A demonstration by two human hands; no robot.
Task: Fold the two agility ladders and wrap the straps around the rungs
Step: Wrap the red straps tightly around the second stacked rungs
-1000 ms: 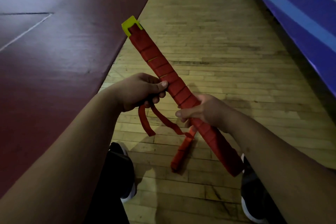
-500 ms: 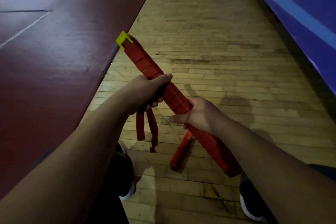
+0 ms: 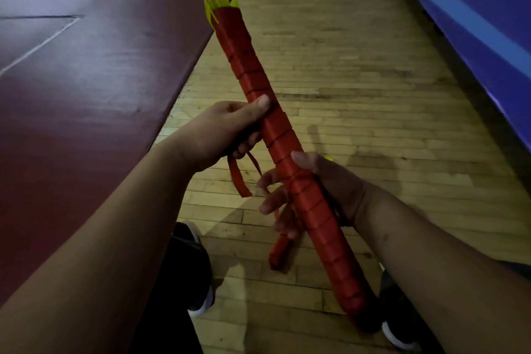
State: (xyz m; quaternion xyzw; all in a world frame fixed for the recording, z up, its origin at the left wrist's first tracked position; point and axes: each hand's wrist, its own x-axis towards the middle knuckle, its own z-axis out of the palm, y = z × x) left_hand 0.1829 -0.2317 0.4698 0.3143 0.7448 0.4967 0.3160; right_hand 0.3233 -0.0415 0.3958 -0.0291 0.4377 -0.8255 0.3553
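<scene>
My left hand (image 3: 227, 129) clenches the wrapped ladder (image 3: 250, 66); my right hand (image 3: 316, 187) grips it lower, thumb on top. The loose strap (image 3: 238, 178) dangles under my left fingers (probably the tail): wind and tuck it next.

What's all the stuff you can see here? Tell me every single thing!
wrapped ladder: one, red strap around yellow rungs, held slanting mid-picture
loose strap ends: two, red, dangling under the left hand
second bundle: one, red, on the floor, partly behind the right hand
floor: one, light wood, middle
mat: one, dark red, left
panel: one, blue, upper right
shoes: two, black with white soles, bottom
left hand: one, grips the ladder's middle
right hand: one, holds the ladder lower down
</scene>
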